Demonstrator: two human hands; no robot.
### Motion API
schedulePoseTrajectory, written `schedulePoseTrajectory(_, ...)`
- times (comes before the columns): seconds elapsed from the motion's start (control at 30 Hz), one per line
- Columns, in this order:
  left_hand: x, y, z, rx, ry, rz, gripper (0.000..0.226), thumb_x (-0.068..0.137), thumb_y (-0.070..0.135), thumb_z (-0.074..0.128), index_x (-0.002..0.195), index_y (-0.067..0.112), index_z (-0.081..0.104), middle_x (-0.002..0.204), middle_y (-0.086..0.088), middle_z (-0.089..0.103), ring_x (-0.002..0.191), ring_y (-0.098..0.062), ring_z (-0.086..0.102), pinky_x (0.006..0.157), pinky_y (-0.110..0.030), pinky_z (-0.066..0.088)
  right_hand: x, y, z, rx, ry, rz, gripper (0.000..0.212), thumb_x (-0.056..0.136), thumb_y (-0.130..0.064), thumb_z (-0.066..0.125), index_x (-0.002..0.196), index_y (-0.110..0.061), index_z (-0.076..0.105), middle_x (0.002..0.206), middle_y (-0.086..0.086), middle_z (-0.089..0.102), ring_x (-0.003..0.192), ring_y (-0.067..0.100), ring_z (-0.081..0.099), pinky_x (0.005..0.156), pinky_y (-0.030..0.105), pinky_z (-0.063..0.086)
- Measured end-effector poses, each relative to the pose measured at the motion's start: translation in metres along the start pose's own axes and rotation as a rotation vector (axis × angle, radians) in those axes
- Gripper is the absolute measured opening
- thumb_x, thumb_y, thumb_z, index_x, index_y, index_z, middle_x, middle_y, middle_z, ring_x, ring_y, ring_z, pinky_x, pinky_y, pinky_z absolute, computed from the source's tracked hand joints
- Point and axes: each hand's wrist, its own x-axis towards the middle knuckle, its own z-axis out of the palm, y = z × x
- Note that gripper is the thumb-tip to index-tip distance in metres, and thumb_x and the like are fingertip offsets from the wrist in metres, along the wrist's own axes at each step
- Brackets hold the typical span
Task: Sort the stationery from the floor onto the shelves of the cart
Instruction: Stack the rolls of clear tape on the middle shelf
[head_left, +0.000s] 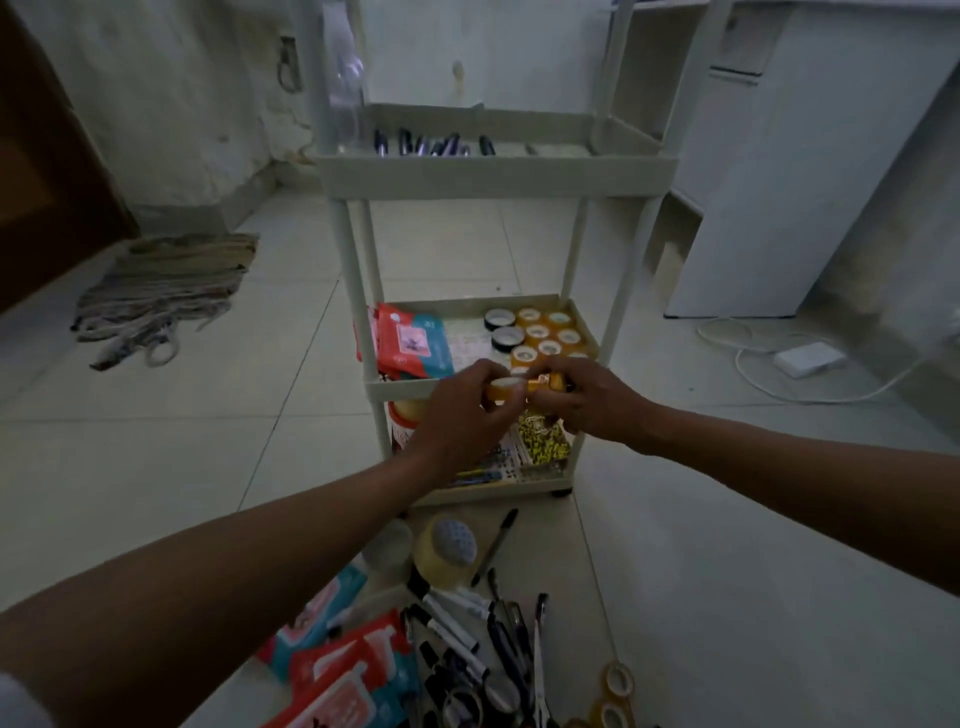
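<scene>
Together, both hands (524, 400) apparently pinch small tape rolls (524, 385) between them.

Cart (498, 174) is matt white plastic; floor (156, 441) smooth glossy tiles; packets (337, 670), frame bottom, shiny plastic wrap.

Dim room, pale tiled floor (156, 441), stained wall (182, 104), white cabinet (805, 182)

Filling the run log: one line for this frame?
left hand: holds tape roll | right hand: holds tape rolls | over middle shelf
</scene>
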Motion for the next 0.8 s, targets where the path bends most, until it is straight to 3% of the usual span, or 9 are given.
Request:
schedulePoseTrajectory(0.07,0.017,0.008,0.001,-0.063,0.050,-0.015,0.038,0.089,0.050,0.062,0.112,0.021,0.059,0.085,0.018,0.060,0.073,0.004,0.062,0.058,-0.010,0.047,0.001,-0.010,-0.010,0.007,0.053,0.043,0.019,0.092,-0.035,0.064,0.106,-0.022,0.063,0.095,0.003,0.068,0.072,0.012,0.068,0.053,0.018,0.050)
schedulePoseTrajectory(0.13,0.037,0.015,0.002,-0.108,0.114,-0.043,0.046,0.083,0.048,0.070,0.117,0.020,0.058,0.092,0.018,0.061,0.079,0.005,0.063,0.062,-0.008,0.049,0.002,-0.019,-0.017,0.019,0.122,0.091,0.019,0.092,-0.035,0.064,0.104,-0.022,0.061,0.096,0.004,0.069,0.076,0.017,0.069,0.055,0.022,0.053)
schedulePoseTrajectory(0.23,0.067,0.011,0.008,-0.151,0.117,-0.107,0.054,0.074,0.029,0.085,0.120,0.013,0.061,0.105,0.005,0.068,0.091,-0.005,0.065,0.072,-0.010,0.052,0.003,-0.020,-0.016,0.043,0.228,0.170,0.022,0.092,-0.033,0.063,0.107,-0.017,0.062,0.096,0.007,0.069,0.082,0.024,0.070,0.060,0.030,0.054)
schedulePoseTrajectory(0.33,0.094,-0.003,0.014,-0.055,0.025,-0.041,0.053,0.071,0.020,0.087,0.118,0.014,0.063,0.108,-0.001,0.069,0.094,-0.013,0.066,0.074,-0.007,0.048,0.014,-0.022,-0.009,-0.036,0.205,0.119,0.002,0.092,-0.024,0.064,0.090,-0.023,0.063,0.085,-0.001,0.067,0.074,0.015,0.064,0.058,0.019,0.048)
schedulePoseTrajectory(0.4,0.108,-0.014,0.015,0.026,0.012,-0.004,0.054,0.070,0.020,0.087,0.118,0.012,0.064,0.107,-0.004,0.070,0.094,-0.016,0.067,0.079,-0.017,0.052,0.023,-0.026,-0.006,-0.131,0.157,0.051,0.007,0.090,-0.018,0.065,0.088,-0.022,0.061,0.080,-0.010,0.060,0.074,0.011,0.058,0.057,0.013,0.042)
schedulePoseTrajectory(0.47,0.121,-0.023,0.017,0.089,0.023,-0.004,0.056,0.068,0.025,0.088,0.118,0.010,0.066,0.109,-0.009,0.067,0.093,-0.019,0.065,0.082,-0.029,0.055,0.032,-0.027,-0.007,-0.185,0.147,0.051,0.005,0.089,-0.018,0.064,0.094,-0.017,0.063,0.084,-0.005,0.063,0.079,0.016,0.060,0.063,0.021,0.047)
schedulePoseTrajectory(0.57,0.139,-0.035,0.019,0.130,0.051,-0.070,0.058,0.066,0.033,0.089,0.117,0.015,0.070,0.108,-0.007,0.059,0.090,-0.015,0.061,0.077,-0.018,0.049,0.041,-0.028,-0.015,-0.180,0.207,0.098,0.008,0.089,-0.021,0.065,0.092,-0.014,0.065,0.079,0.001,0.065,0.073,0.017,0.064,0.075,0.041,0.056)
schedulePoseTrajectory(0.67,0.157,-0.040,0.027,0.145,0.068,-0.131,0.056,0.070,0.036,0.086,0.118,0.013,0.069,0.109,-0.008,0.066,0.090,-0.016,0.063,0.081,-0.026,0.052,0.049,-0.028,-0.019,-0.119,0.250,0.109,0.015,0.091,-0.022,0.062,0.077,-0.026,0.058,0.073,-0.004,0.063,0.076,0.022,0.067,0.077,0.046,0.056)
schedulePoseTrajectory(0.8,0.173,-0.035,0.051,0.011,0.107,-0.244,0.057,0.071,0.031,0.087,0.118,0.009,0.065,0.108,-0.005,0.071,0.093,-0.014,0.067,0.083,-0.024,0.054,0.058,-0.022,-0.008,-0.051,0.348,0.175,0.012,0.089,-0.030,0.061,0.080,-0.022,0.061,0.082,0.005,0.068,0.082,0.026,0.068,0.077,0.046,0.057)
